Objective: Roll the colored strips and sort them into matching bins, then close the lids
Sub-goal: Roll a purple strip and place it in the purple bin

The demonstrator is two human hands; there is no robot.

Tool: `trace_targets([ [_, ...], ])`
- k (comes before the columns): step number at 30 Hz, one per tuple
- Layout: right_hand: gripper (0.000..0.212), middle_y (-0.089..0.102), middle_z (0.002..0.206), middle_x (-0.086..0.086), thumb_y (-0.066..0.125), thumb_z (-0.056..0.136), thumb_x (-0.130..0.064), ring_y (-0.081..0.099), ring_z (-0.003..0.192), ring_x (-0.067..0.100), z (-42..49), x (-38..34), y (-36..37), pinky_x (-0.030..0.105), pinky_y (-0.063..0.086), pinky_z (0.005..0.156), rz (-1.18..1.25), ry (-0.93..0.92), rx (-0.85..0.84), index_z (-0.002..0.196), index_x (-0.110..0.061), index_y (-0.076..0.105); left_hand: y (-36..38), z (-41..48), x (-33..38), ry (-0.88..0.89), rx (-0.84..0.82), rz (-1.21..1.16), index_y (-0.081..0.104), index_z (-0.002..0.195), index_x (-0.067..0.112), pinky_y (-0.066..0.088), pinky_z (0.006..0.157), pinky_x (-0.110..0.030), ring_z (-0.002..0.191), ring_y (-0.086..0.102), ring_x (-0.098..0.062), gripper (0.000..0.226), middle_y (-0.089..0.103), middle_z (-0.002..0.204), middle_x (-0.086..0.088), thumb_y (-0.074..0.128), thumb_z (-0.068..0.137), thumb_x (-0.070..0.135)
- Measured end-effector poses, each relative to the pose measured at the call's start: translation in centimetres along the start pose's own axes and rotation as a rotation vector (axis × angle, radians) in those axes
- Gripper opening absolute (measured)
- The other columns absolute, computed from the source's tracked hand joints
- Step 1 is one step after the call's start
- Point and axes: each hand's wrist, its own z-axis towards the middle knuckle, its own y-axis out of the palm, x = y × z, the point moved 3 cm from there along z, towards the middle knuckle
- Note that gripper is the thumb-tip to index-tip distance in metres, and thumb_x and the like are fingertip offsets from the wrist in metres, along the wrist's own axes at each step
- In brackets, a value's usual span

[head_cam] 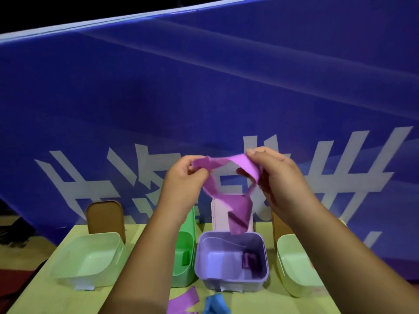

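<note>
Nearest the person, far below the fingers, a loose purple strip [183, 301] and a crumpled blue strip [215, 305] are lying unrolled on the yellow-green table [56, 298], waiting their turn. Higher up, the left hand [183, 177] and right hand [272, 175] are each pinching an end of a long purple strip [238, 207]. It is sagging in a twisted loop between the fingertips, not yet rolled. Directly under the fingers, the purple bin [231, 282] is holding one rolled purple strip [249, 261]. Down-left of the fingers, the green bin [183, 275] is holding a rolled green strip [186, 257]. Two pale green bins [68, 268] [292, 268] are flanking them. Behind, the brown lid [105, 216] and lilac lid [218, 214] are standing open, so I judge the sorting partly done and every lid still to close. Beyond the fingers, a blue banner [204, 98] with white characters is filling the background.
</note>
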Motion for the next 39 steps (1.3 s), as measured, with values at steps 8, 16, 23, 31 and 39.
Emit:
trace_targets([
  [8,0.021,0.041,0.068,0.006,0.054,0.109,-0.023,0.026,0.044,0.012,-1.7,0.2,-1.6,0.023,0.014,0.044,0.104,0.167,-0.079,0.089,-0.016,0.054,1.8,-1.9,-0.3,-0.300,-0.168,-0.631,0.074,0.102,0.015,0.048,0.047,-0.023,0.055,0.057,-0.012,0.017,0.066,0.084,-0.002,0.057,0.102,0.015],
  [16,0.012,0.072,0.094,0.003,0.060,0.104,-0.032,0.024,0.041,0.002,-2.0,-0.5,-3.6,0.019,0.007,0.047,0.338,0.302,-0.081,0.102,-0.021,0.056,1.2,-2.3,-1.6,-0.274,-0.588,-0.401,0.073,0.107,0.010,0.035,0.039,-0.017,0.046,0.043,-0.013,0.020,0.067,0.091,-0.009,0.070,0.087,0.013],
  [23,0.027,0.069,0.064,-0.001,0.060,0.101,-0.032,0.031,0.030,0.003,-2.5,0.1,-5.1,0.015,0.006,0.045,0.383,0.487,-0.177,0.117,-0.015,0.046,-0.9,-2.5,-2.8,-0.195,-0.697,0.174,0.081,0.121,0.020,0.055,0.067,-0.021,0.065,0.064,-0.009,0.022,0.075,0.079,0.000,0.075,0.100,0.017],
  [31,0.023,0.072,0.074,0.000,0.060,0.103,-0.031,0.027,0.041,0.004,-1.9,0.4,-4.6,0.019,0.008,0.053,0.255,0.462,-0.111,0.115,-0.012,0.055,-2.1,-0.7,-0.9,0.035,-0.505,0.243,0.083,0.115,0.032,0.047,0.076,-0.034,0.074,0.059,-0.016,0.022,0.063,0.075,-0.002,0.065,0.103,0.029],
  [39,0.011,0.043,0.067,0.001,0.056,0.107,-0.020,0.030,0.042,0.006,-1.1,0.9,-2.7,0.022,0.012,0.044,0.150,0.311,-0.151,0.100,-0.012,0.057,0.9,-0.6,0.0,0.118,-0.352,0.314,0.072,0.122,0.046,0.058,0.104,-0.046,0.110,0.072,-0.009,0.019,0.075,0.117,0.018,0.068,0.105,0.036],
])
